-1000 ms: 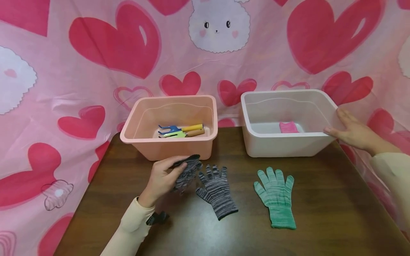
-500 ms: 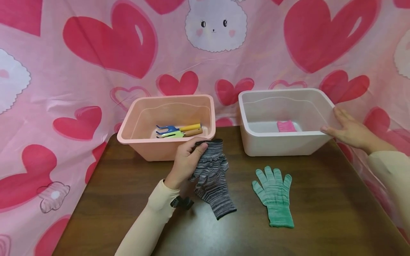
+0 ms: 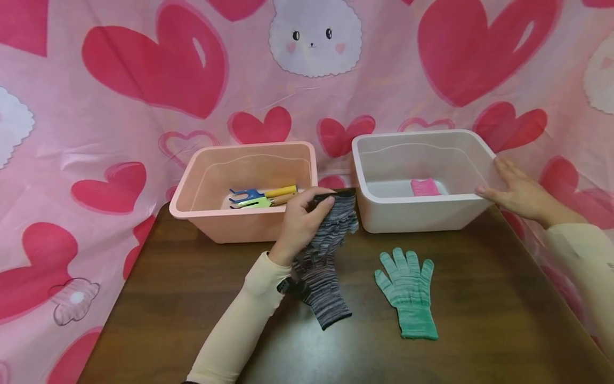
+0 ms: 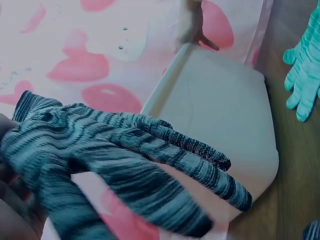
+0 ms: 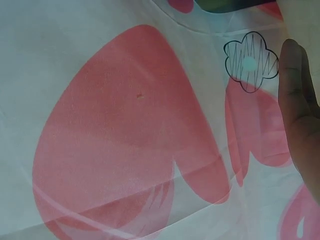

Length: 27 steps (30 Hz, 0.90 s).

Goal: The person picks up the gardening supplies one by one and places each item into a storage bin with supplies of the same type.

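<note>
My left hand (image 3: 303, 221) pinches a grey-black striped knit glove (image 3: 339, 221) by its dark cuff, in front of the gap between two bins. In the left wrist view that glove (image 4: 110, 145) hangs with its fingers spread toward the white bin (image 4: 220, 110). A second striped glove (image 3: 327, 293) lies on the table below, its finger end overlapped by the held one. My right hand (image 3: 520, 192) rests with extended fingers against the right end of the white bin (image 3: 412, 216). To the right on the table lies a green knit glove (image 3: 408, 293).
A peach bin (image 3: 240, 226) at the back left holds a blue garden fork (image 3: 247, 195) with a yellow handle and a green tool (image 3: 256, 202) with a wooden handle. Inside the white bin is a pink folded cloth (image 3: 425, 187). A heart-printed curtain (image 3: 297, 90) hangs behind.
My left hand has carried the striped glove to the right and up, from in front of the peach bin toward the white bin. The right hand has stayed at the white bin's end.
</note>
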Available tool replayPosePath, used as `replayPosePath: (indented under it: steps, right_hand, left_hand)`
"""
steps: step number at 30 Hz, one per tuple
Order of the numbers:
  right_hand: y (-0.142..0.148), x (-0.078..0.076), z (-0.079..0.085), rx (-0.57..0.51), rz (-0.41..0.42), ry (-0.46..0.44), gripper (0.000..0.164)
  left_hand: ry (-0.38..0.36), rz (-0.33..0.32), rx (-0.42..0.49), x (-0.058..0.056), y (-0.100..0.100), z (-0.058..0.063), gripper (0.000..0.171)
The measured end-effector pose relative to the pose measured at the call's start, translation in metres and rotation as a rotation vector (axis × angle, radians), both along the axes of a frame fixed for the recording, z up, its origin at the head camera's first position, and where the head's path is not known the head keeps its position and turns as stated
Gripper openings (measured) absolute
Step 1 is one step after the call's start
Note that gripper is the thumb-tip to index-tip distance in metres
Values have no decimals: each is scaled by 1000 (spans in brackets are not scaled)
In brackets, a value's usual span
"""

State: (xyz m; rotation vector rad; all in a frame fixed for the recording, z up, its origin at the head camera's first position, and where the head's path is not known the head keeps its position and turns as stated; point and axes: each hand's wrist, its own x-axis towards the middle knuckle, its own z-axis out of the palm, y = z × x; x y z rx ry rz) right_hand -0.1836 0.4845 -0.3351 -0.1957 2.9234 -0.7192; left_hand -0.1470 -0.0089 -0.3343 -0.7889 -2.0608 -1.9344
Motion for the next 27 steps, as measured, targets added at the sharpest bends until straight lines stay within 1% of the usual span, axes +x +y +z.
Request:
replayPosePath:
  steps: [3, 6, 10, 14, 17, 22, 27]
  right_hand:
    - [-2, 0, 0, -8, -2, -1, 99]
    - [-3, -1, 0, -11, -5, -5, 99]
    - [-5, -1, 1, -9, -12, -9, 100]
    - [-5, 1, 1, -8, -17, -5, 99]
    - [-4, 1, 1, -8, -17, 1, 98]
    - [-3, 0, 1, -7, -12, 6, 98]
    - [-4, 1, 2, -7, -19, -3, 98]
  left_hand:
    - [5, -44, 10, -1, 8, 2, 18]
    - [0, -72, -12, -1, 15, 4, 19]
    - [8, -70, -67, -2, 25, 5, 20]
    - [14, -72, -92, -3, 35, 7, 19]
    - [-2, -88, -94, -3, 41, 8, 19]
    - [-3, -97, -101, -3, 46, 9, 20]
    - [4, -116, -77, -2, 49, 10, 21]
